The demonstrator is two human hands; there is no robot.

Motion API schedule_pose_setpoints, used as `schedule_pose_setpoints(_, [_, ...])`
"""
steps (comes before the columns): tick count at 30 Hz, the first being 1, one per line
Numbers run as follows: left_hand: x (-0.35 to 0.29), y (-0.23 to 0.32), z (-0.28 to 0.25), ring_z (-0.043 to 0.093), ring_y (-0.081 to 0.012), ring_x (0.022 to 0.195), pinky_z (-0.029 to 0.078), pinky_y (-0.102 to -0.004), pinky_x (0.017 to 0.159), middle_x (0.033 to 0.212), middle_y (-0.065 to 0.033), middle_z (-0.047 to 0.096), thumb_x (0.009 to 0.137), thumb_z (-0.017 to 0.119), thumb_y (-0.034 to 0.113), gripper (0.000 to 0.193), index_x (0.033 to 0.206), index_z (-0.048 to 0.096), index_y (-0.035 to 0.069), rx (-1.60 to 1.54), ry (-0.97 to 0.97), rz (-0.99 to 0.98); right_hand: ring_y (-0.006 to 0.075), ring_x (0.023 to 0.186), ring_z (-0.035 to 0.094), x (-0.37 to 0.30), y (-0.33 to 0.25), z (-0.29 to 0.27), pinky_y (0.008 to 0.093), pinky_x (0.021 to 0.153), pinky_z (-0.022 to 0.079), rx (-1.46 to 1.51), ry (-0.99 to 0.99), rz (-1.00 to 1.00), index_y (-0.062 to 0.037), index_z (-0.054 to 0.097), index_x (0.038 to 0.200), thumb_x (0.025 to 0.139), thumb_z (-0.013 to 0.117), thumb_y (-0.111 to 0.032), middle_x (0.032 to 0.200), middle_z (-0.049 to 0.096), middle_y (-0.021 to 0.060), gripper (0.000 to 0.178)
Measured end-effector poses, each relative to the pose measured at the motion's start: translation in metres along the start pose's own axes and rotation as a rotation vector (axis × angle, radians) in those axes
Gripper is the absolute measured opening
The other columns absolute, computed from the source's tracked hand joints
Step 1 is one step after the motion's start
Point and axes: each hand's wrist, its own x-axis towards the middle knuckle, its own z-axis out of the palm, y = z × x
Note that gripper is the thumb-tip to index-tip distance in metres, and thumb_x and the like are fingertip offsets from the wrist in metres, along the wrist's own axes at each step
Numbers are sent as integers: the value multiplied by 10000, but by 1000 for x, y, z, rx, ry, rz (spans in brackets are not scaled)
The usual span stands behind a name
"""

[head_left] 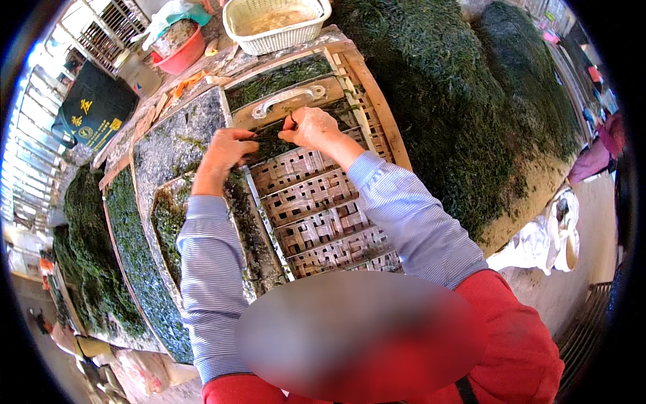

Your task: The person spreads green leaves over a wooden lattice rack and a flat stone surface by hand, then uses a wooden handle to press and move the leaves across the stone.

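A: What do we lose near the bottom?

B: A blurred oval (360,337) covers the near end of the woven bamboo panel (309,207); we can't count its last rows. The red garment (515,337) runs off the lower edge.

A: And the fingers?

B: Right hand (311,128): its fingertips curl partly out of our sight. Left hand (225,153): we can't tell whether it pinches any of the dark strands (271,143); too small.

A: Up top?

B: Edge clips the white basket (289,39). Cloth (173,15) hides part of the red basin's (182,60) inside from us.
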Motion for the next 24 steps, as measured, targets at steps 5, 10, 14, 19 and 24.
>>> schedule_pose_setpoints(5, [-16,-40,-52,619,-209,675,499,-315,615,808,-78,666,651,620,1,300,932,695,75,529,483,85,300,772,642,-3,-11,19,422,650,494,-169,71,-70,-80,655,759,737,701,-335,769,651,122,260])
schedule_pose_setpoints(10, [-29,2,38,582,-292,944,482,-373,810,981,-92,620,681,518,-28,324,942,658,102,715,787,597,313,784,639,-4,-7,27,431,658,493,-322,132,-99,-100,652,841,757,666,-363,801,651,120,276])
schedule_pose_setpoints(14, [-38,-19,95,468,-268,1157,277,-541,991,1131,-88,562,864,501,343,367,1095,583,69,921,624,466,314,780,637,6,21,17,399,701,511,-113,36,-289,-125,677,904,749,658,-258,863,661,125,205])
schedule_pose_setpoints(19, [-45,-34,95,436,-258,1185,217,-545,1026,1209,-120,524,882,457,381,453,1147,557,28,798,657,376,253,798,660,-20,-55,-27,373,695,537,-724,-87,-260,-60,679,836,752,631,-206,808,658,167,175])
schedule_pose_setpoints(24, [-48,-36,97,412,-259,1222,187,-532,1055,1289,-105,477,887,419,401,484,1235,504,75,793,551,144,319,802,621,-48,-153,58,441,663,502,-639,-340,-678,-100,654,868,717,643,-443,940,621,130,376])
